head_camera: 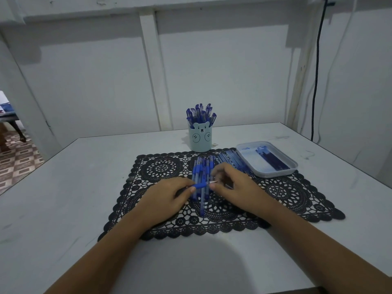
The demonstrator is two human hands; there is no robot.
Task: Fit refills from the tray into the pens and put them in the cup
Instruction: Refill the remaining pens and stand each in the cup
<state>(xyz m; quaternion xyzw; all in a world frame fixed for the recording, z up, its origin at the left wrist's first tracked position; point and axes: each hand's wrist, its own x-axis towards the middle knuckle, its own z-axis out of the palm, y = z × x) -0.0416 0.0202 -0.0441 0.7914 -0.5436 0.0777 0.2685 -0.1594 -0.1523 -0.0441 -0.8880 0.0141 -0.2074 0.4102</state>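
Gripping pen [200, 185] in left hand [167, 198], right hand [235, 187] pinching its tip, above mat [161, 168]

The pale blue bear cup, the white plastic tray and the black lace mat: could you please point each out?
Pale blue bear cup [200, 138]: head view, front wall.
White plastic tray [277, 172]: head view, near rim.
Black lace mat [277, 190]: head view, bare right part.

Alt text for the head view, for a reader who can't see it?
Two hands meet over a black lace mat: the left hand pinches a blue pen, the right hand holds a thin refill pointed at it. Loose pens lie beneath them; a bear cup full of pens stands behind, a tray of refills to the right.
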